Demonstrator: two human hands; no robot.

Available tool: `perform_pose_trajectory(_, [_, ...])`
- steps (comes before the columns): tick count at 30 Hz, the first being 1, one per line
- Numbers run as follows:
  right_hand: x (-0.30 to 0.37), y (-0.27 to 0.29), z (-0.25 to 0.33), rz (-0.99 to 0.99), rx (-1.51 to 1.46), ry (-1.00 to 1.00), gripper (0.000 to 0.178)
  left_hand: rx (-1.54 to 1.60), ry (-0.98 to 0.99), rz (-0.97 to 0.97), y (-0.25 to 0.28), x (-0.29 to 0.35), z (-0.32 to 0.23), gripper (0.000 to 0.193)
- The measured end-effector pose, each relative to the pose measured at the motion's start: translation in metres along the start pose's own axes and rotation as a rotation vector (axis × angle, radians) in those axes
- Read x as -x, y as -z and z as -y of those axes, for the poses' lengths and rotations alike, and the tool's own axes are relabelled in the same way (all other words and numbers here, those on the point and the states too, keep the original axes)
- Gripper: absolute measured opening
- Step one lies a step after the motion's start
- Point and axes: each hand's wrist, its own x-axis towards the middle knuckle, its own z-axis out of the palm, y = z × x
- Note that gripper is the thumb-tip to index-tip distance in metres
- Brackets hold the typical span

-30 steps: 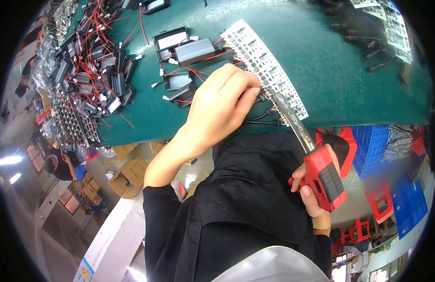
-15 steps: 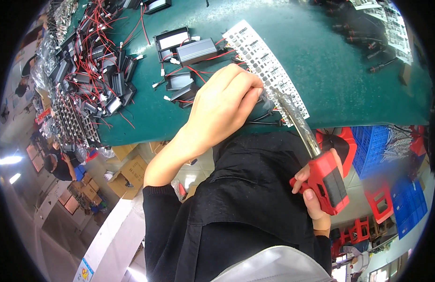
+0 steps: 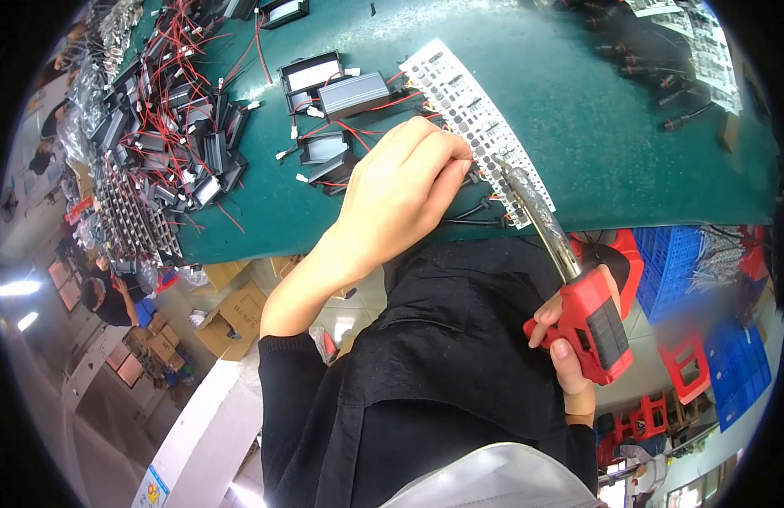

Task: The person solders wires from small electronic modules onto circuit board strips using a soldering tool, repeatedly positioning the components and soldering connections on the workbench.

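A long white circuit board (image 3: 481,110), dotted with small dark parts, lies slanted on the green table with wires along its left edge. My left hand (image 3: 406,182) is closed in a pinch at that edge; what the fingertips hold is too small to make out. In my right hand (image 3: 568,351) is a red soldering gun (image 3: 597,326), gripped by its handle. Its metal barrel (image 3: 548,229) points up and left, and the tip is over the board, close to my left fingertips. Black cables (image 3: 476,217) lie below the left hand.
Left of the board sit a grey metal case (image 3: 354,93) and open black housings (image 3: 310,76) with red wires. A heap of wired housings (image 3: 197,135) covers the table's left. More white boards (image 3: 697,46) lie far right. Blue crates (image 3: 665,267) and red stools (image 3: 685,366) stand below the table edge.
The soldering gun has shifted slightly to the right. The board has moved a touch down and left. My left hand keeps its pinch in nearly the same place.
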Motion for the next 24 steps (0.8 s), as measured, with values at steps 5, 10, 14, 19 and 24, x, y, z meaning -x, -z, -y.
perform_pose_trajectory(5, [0.001, 0.003, -0.002, 0.011, 0.014, 0.016, 0.080, -0.030, 0.007, 0.020, 0.000, 0.001, -0.003, 0.013])
perform_pose_trajectory(10, [0.000, 0.007, -0.003, 0.029, 0.045, 0.035, 0.076, -0.170, 0.010, 0.055, 0.007, 0.003, -0.017, 0.019])
perform_pose_trajectory(14, [-0.002, 0.008, -0.005, 0.031, 0.076, 0.070, 0.074, -0.218, 0.024, 0.163, 0.017, 0.008, -0.029, 0.023])
perform_pose_trajectory(19, [-0.004, 0.009, -0.002, 0.029, 0.197, 0.039, 0.072, -0.358, -0.114, 0.160, 0.011, 0.013, -0.023, 0.025])
perform_pose_trajectory(24, [-0.005, 0.010, -0.003, 0.041, 0.209, 0.063, 0.072, -0.426, -0.176, 0.109, 0.008, 0.015, -0.024, 0.026])
